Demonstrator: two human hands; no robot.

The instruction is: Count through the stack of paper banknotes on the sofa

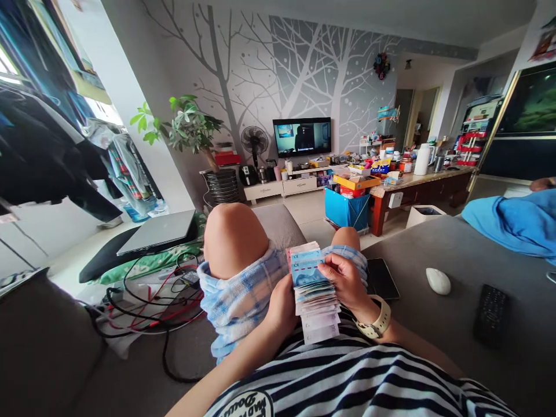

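Note:
A fanned stack of banknotes [316,292] lies over my lap, bluish notes at the far end and paler violet ones spread toward my striped shirt. My left hand [283,304] is closed along the left edge of the stack, its fingers mostly hidden beneath the notes. On the other side, my right hand [345,281] pinches the right edge of a blue note near the top, thumb and fingertips together. A pale wristwatch [377,317] circles my right wrist. Plaid shorts [247,298] cover my thighs under and beside the notes.
To the right on the grey sofa are a dark tablet-like slab [383,279], a white mouse [438,281], a remote control [490,314] and blue cloth [512,223]. Tangled cables [147,310] and a closed laptop [158,231] lie left. A cluttered table [417,182] stands ahead.

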